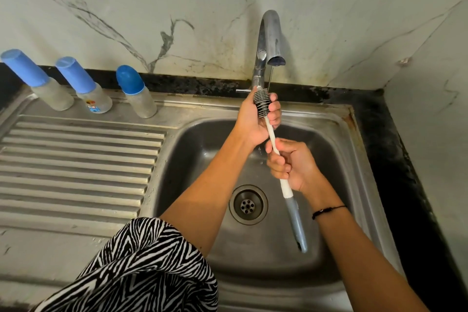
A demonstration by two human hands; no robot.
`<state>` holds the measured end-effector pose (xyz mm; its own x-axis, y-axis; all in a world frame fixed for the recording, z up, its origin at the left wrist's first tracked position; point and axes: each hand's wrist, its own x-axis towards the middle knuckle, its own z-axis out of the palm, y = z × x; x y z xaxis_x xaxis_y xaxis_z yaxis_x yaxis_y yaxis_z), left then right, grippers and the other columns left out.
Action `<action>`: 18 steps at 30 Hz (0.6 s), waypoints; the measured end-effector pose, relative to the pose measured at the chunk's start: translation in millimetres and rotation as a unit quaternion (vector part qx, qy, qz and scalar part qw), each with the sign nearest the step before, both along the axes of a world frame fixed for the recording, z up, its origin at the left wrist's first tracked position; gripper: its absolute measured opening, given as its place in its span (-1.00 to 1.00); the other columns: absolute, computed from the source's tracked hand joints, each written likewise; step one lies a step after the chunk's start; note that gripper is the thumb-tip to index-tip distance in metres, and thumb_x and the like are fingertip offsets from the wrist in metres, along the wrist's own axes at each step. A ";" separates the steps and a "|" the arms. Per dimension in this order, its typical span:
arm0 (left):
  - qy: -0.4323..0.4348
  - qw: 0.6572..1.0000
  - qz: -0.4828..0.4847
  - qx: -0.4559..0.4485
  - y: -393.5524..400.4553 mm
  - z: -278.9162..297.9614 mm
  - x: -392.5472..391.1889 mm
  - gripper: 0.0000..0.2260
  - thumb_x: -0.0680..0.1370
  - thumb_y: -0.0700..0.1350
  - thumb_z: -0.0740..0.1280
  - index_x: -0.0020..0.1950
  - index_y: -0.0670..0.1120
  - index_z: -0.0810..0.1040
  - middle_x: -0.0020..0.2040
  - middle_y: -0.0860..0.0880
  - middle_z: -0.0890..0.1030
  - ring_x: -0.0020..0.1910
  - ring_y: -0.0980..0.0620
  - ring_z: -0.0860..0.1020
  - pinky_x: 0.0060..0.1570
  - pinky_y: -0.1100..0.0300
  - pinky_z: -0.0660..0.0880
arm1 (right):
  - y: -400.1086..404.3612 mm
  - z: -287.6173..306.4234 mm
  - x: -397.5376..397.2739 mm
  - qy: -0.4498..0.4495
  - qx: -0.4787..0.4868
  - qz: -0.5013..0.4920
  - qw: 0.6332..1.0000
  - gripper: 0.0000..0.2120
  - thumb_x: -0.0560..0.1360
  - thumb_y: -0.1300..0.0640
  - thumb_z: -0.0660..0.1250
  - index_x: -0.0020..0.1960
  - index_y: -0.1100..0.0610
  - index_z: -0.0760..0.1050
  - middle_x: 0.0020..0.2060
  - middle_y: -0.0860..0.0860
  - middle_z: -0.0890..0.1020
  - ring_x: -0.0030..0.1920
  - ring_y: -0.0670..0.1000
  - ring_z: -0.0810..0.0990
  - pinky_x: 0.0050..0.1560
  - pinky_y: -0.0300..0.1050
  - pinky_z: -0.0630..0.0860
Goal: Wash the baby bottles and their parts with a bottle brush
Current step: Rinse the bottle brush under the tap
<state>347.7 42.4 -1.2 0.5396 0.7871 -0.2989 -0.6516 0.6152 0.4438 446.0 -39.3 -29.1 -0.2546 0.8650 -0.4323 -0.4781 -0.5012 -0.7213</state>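
Left hand [255, 116] grips the brush [273, 139] bristles; right hand [291, 164] grips its handle. Middle bottle [87, 86] label unreadable.

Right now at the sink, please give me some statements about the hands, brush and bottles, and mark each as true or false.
1. The left hand grips the bristle end of the brush. True.
2. The right hand holds a bottle. False: it grips the brush handle.
3. Three bottles stand beside the sink. True.
4. The bottles have no caps. False: each has a blue cap.
5. The brush head is below the tap. True.
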 end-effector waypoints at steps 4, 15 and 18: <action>0.008 1.000 -0.024 0.001 -3.3 0.9 2.6 -0.48 0.62 0.07 -0.04 -0.41 -0.12 0.46 -0.59 0.02 0.36 -0.69 0.12 0.28 -0.68 0.34 0.17 | -0.2 -6.6 5.9 0.056 -0.012 0.032 0.998 -0.77 0.44 0.16 0.14 -0.25 0.25 0.51 -0.64 0.01 0.33 -0.69 -0.12 0.21 -0.65 -0.36 0.13; 0.151 0.981 0.110 0.056 -6.8 14.2 15.8 -0.52 0.67 0.11 -0.07 -0.22 -0.17 0.42 -0.49 -0.05 0.44 -0.63 0.09 0.30 -0.60 0.28 0.17 | 0.0 -12.9 -11.3 -0.250 0.105 -0.207 0.940 -0.81 0.52 0.37 0.22 -0.22 0.20 0.51 -0.41 0.06 0.47 -0.47 -0.06 0.35 -0.49 -0.21 0.26; 0.122 0.985 0.102 0.067 -9.0 12.7 12.5 -0.50 0.66 0.14 -0.08 -0.17 -0.18 0.43 -0.49 -0.06 0.44 -0.64 0.09 0.28 -0.62 0.28 0.20 | 1.9 -4.5 -13.4 -0.192 0.101 -0.189 0.958 -0.75 0.55 0.35 0.16 -0.26 0.23 0.49 -0.48 0.06 0.44 -0.53 -0.06 0.31 -0.53 -0.21 0.21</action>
